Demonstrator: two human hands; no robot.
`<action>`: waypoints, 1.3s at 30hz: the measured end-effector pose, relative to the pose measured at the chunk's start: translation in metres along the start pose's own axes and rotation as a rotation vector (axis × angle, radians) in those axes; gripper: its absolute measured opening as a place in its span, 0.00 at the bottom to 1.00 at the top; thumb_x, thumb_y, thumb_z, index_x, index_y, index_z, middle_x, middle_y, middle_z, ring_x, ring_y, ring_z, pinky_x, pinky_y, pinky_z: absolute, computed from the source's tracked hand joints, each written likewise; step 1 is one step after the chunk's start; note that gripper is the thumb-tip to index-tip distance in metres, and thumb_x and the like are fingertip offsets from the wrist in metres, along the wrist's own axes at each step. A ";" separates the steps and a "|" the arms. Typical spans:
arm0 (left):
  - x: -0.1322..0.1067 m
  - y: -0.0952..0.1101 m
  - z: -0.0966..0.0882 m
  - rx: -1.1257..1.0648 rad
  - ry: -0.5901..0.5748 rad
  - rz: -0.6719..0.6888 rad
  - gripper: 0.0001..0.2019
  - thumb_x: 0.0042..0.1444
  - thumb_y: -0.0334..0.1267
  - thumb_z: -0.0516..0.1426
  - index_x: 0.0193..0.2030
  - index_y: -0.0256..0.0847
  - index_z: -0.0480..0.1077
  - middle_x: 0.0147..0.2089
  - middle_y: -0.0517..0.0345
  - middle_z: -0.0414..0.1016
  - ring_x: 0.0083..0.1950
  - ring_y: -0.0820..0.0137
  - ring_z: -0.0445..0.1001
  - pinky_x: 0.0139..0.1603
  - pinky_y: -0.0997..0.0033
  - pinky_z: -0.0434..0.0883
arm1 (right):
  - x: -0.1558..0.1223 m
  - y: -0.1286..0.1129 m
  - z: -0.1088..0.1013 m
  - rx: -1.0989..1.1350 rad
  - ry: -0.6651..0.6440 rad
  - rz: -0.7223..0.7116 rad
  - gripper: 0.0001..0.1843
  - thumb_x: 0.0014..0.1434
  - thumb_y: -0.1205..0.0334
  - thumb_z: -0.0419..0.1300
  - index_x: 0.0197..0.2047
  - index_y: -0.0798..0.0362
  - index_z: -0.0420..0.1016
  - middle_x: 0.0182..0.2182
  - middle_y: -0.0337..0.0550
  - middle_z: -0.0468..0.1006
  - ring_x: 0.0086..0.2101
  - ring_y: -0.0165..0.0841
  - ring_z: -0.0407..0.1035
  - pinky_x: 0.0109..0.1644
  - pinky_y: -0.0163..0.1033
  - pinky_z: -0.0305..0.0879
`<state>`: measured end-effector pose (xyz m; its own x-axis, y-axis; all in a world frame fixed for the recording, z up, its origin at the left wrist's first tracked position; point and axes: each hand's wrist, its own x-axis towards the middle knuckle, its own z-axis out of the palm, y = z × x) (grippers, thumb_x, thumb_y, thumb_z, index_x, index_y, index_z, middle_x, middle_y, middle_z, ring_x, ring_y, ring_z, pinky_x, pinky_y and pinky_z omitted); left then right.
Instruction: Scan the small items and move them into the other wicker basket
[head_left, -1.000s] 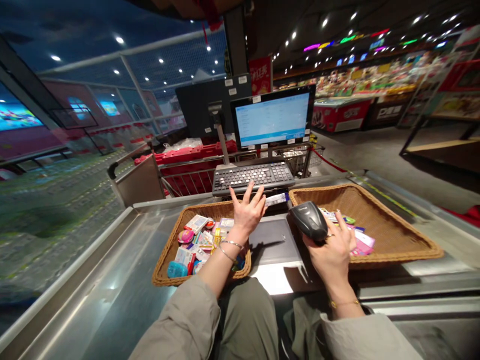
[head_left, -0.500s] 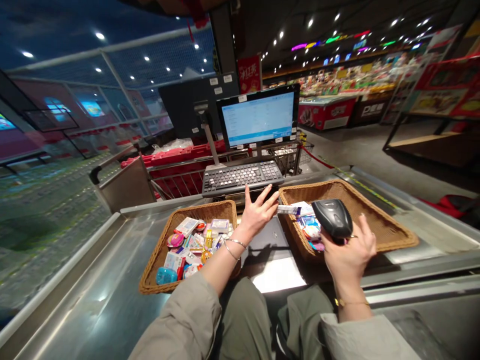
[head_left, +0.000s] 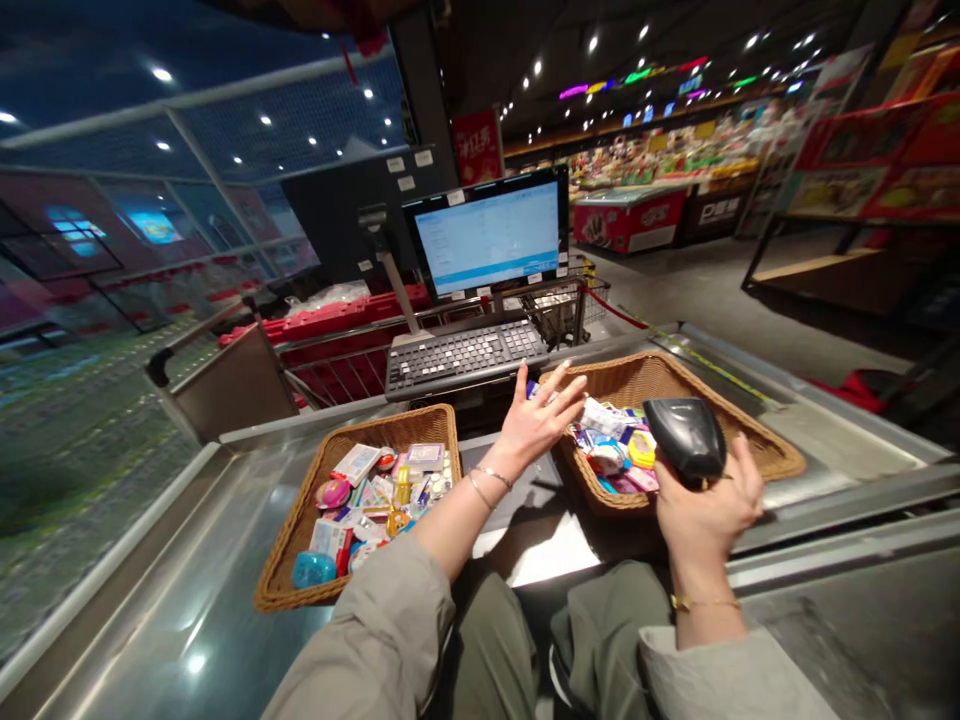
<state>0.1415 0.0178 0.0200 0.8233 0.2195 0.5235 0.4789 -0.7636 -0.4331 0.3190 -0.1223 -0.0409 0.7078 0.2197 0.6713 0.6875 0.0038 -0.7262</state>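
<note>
My right hand is wrapped round a black handheld barcode scanner, above the front of the right wicker basket. My left hand reaches to that basket's left rim, palm down, fingers stretched out and spread; its thumb is hidden. A small purple piece shows between its fingers, and I cannot tell whether the hand touches it. In the right basket lie a white box, a yellow item and several small colourful packages. Under my left forearm's side stands the left wicker basket, holding several small packages.
Behind the baskets stand a keyboard and a lit monitor. A metal counter runs under both baskets. A shopping cart with red crates stands beyond it. A white sheet lies near my knees.
My left hand has moved right, over the right basket's left rim. The slim white-and-purple item by its fingertips no longer shows there. The scanner stays in my right hand, and more packages show beside it.
</note>
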 end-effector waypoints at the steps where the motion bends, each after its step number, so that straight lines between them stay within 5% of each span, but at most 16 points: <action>1: 0.005 0.004 0.002 0.014 -0.013 -0.054 0.21 0.71 0.32 0.51 0.68 0.48 0.67 0.76 0.52 0.58 0.80 0.52 0.47 0.73 0.21 0.26 | 0.000 0.001 0.000 -0.006 0.005 0.006 0.31 0.50 0.50 0.72 0.52 0.63 0.79 0.59 0.68 0.75 0.63 0.60 0.65 0.68 0.69 0.56; 7: 0.013 0.020 0.009 0.011 -0.123 -0.204 0.26 0.72 0.33 0.47 0.75 0.47 0.57 0.80 0.52 0.48 0.81 0.54 0.40 0.74 0.22 0.33 | 0.002 0.006 0.000 -0.037 0.030 0.040 0.30 0.47 0.48 0.71 0.47 0.63 0.79 0.59 0.70 0.75 0.63 0.61 0.66 0.68 0.69 0.55; 23: -0.050 0.022 -0.023 -0.026 -0.209 -0.373 0.32 0.71 0.51 0.50 0.77 0.43 0.52 0.81 0.49 0.42 0.82 0.53 0.34 0.74 0.23 0.28 | -0.009 -0.016 0.005 -0.022 -0.079 0.044 0.30 0.49 0.48 0.69 0.50 0.60 0.79 0.60 0.67 0.74 0.64 0.58 0.64 0.68 0.68 0.52; 39: -0.163 -0.045 -0.084 0.059 -0.365 -0.609 0.33 0.67 0.50 0.56 0.76 0.46 0.55 0.81 0.46 0.44 0.81 0.47 0.39 0.73 0.20 0.36 | -0.031 -0.066 0.025 0.083 -0.239 -0.103 0.31 0.53 0.45 0.68 0.52 0.60 0.77 0.57 0.66 0.77 0.65 0.56 0.64 0.69 0.67 0.54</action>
<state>-0.0396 -0.0345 0.0158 0.4490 0.7937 0.4104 0.8933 -0.4091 -0.1861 0.2474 -0.1051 -0.0179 0.5698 0.4378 0.6954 0.7312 0.1162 -0.6722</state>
